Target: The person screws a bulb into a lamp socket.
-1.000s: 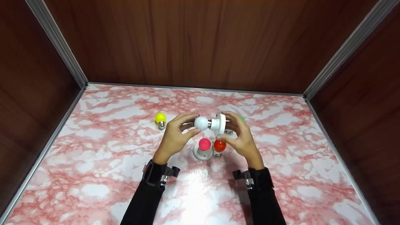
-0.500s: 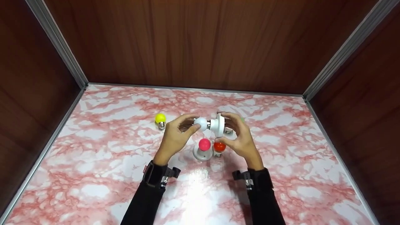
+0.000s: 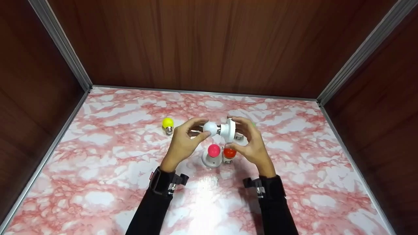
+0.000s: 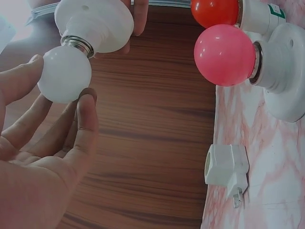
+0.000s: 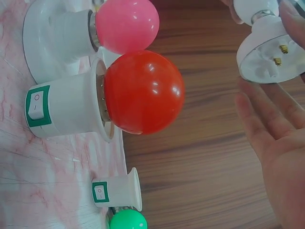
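Observation:
Above the table, my left hand (image 3: 185, 140) grips a white light bulb (image 3: 211, 128) between thumb and fingers. My right hand (image 3: 249, 140) holds a white round lamp holder (image 3: 230, 130) by the rim of its base, its mouth turned to the left. The bulb's metal screw cap sits at the holder's mouth, part of the thread showing in the left wrist view. Two brass terminals show on the holder's underside in the right wrist view. Below the hands stand a pink bulb (image 3: 214, 150) in a round white holder (image 3: 211, 162) and a red bulb (image 5: 144, 92) in a switched holder (image 5: 66, 106).
A yellow bulb (image 3: 168, 123) lies at the left. Behind my right hand are another switched holder (image 5: 116, 190) and a green bulb (image 5: 128, 220). A white plug-in socket piece (image 4: 228, 165) is on the pink marbled table (image 3: 98, 199). Brown wood-grain panels (image 3: 209, 45) enclose the back and sides.
My left fingers and thumb have shifted on the white bulb, and the bulb and holder have moved very slightly. The things on the table have stayed put.

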### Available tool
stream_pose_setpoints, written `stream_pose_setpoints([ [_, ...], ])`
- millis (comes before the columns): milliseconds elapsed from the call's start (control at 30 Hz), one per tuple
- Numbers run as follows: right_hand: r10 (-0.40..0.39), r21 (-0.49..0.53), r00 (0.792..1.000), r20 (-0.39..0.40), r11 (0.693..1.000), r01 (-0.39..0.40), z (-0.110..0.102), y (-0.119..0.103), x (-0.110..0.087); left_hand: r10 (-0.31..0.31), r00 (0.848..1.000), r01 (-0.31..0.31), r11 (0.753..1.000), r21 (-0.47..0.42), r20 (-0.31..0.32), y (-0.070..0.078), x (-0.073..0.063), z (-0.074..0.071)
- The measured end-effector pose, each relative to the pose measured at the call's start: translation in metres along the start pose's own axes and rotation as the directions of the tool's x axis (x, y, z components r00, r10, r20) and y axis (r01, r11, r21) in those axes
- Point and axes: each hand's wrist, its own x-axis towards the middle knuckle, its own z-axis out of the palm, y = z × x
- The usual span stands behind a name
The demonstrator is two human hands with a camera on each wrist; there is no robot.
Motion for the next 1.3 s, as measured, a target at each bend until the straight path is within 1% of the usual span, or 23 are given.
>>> stream_pose_setpoints([
  [233,0.011,-0.001,1.000,0.000,1.000,-0.011,0.0004,0.0005,0.0001,0.032,0.999,-0.032,0.999,-0.023,0.000,-0.0008,0.0001,0.0010],
  [400,0.014,0.005,1.000,0.000,1.000,-0.014,0.0001,0.0003,0.0001,0.055,0.998,-0.055,0.998,-0.007,-0.001,0.0004,0.0003,0.0011],
  [667,0.047,0.009,0.999,-0.004,0.999,-0.047,0.0000,-0.0015,0.0006,0.071,0.997,-0.071,0.997,0.005,0.012,0.0007,-0.0001,-0.0011],
  [867,0.058,-0.002,0.998,-0.003,0.998,-0.058,-0.0007,-0.0009,0.0002,0.086,0.996,-0.086,0.996,-0.010,0.025,0.0009,-0.0007,-0.0016],
  [1033,0.057,-0.010,0.998,0.005,0.998,-0.057,-0.0011,-0.0007,0.0000,0.119,0.993,-0.119,0.993,-0.024,0.023,0.0013,-0.0005,-0.0014],
  [1100,0.056,-0.010,0.998,0.009,0.998,-0.056,-0.0012,-0.0008,0.0001,0.128,0.992,-0.127,0.991,-0.042,0.020,0.0013,-0.0005,-0.0013],
  [1200,0.057,-0.010,0.998,0.009,0.998,-0.057,-0.0012,-0.0007,0.0001,0.132,0.991,-0.130,0.989,-0.069,0.019,0.0009,-0.0005,-0.0010],
  [1300,0.061,-0.004,0.998,0.002,0.998,-0.061,-0.0009,-0.0012,-0.0001,0.126,0.992,-0.125,0.990,-0.073,0.020,0.0005,-0.0008,-0.0010],
])
